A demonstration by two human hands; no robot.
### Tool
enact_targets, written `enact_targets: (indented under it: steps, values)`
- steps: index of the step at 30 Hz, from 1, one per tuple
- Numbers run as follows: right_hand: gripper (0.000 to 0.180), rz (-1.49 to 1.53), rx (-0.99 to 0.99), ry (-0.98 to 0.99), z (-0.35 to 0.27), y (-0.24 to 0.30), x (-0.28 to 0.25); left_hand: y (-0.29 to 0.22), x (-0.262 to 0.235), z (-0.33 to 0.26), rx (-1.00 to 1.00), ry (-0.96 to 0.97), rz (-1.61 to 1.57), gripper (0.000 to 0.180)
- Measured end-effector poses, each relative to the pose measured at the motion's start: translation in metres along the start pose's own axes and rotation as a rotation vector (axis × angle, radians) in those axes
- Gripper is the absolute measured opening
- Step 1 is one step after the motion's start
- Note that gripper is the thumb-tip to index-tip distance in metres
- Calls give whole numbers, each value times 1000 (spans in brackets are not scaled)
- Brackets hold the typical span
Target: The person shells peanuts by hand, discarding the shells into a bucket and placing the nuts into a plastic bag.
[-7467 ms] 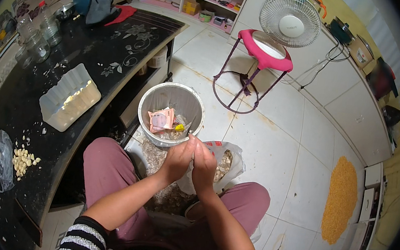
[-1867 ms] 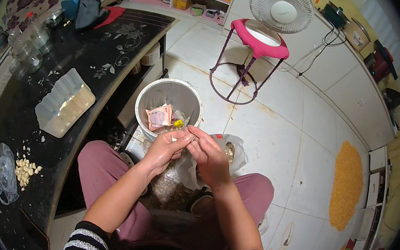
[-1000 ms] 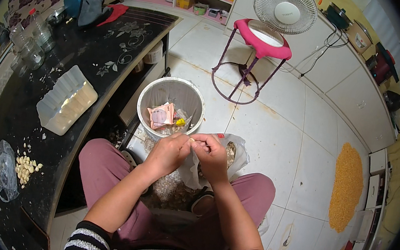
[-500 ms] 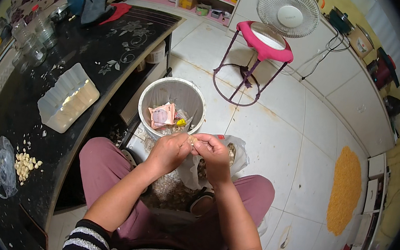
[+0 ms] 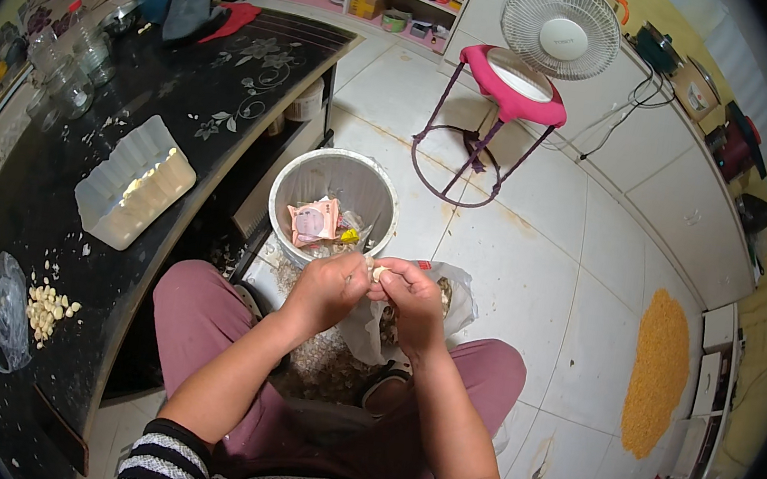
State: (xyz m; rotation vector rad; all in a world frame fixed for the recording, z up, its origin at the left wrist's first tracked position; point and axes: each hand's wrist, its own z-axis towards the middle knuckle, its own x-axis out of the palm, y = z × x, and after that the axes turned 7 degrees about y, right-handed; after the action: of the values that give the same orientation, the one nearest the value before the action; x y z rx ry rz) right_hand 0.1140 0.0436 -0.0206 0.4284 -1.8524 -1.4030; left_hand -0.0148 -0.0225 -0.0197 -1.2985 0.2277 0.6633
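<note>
In front of my knees, a small pale garlic clove [image 5: 378, 273] is pinched between the fingertips of both hands. My left hand [image 5: 328, 288] is curled closed, its thumb and forefinger at one side of the clove. From the other side, my right hand [image 5: 414, 306] grips it with thumb and fingers. Beneath my right hand lies a whitish plastic bag [image 5: 462, 309] holding brownish bulbs, partly hidden. Papery skins [image 5: 326, 364] litter the floor between my feet. On the black table to the left sit a heap of pale cloves [image 5: 50, 312] and a translucent tub [image 5: 124, 225] with more pale pieces inside.
A white bin [image 5: 394, 204] with wrappers stands just beyond my hands. The black table's edge [image 5: 142, 291] runs along my left. Farther off are a pink-topped stool [image 5: 515, 105] and a fan [image 5: 562, 37]. Yellow grains [image 5: 657, 374] are spread on the floor at right.
My fingers have shifted slightly around the clove, and more of its pale surface shows. Both hands stay together in the same place. The view has tilted a little.
</note>
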Motion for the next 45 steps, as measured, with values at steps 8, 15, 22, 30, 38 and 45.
enact_targets:
  steps: [8, 15, 22, 30, 38, 45]
  values:
    - [20, 62, -20, -46, -1, 2, 1, 1, 0, -1, -139, 53, -118, 24]
    - [18, 113, -41, -65, 0, -8, 3, -6, 1, 0, -147, 90, -114, 25]
    - [17, 193, -25, -74, -1, -9, 4, -7, 2, 1, -134, 114, -60, 26]
    - [20, 196, -15, -71, 1, -7, 9, -2, 7, 0, -110, 85, -23, 24]
    - [14, 132, -58, -127, 0, -11, 20, 0, 9, 0, -46, 20, 104, 21]
    - [12, -152, -149, -166, -1, -16, 21, 1, 12, 3, -36, -31, 116, 24]
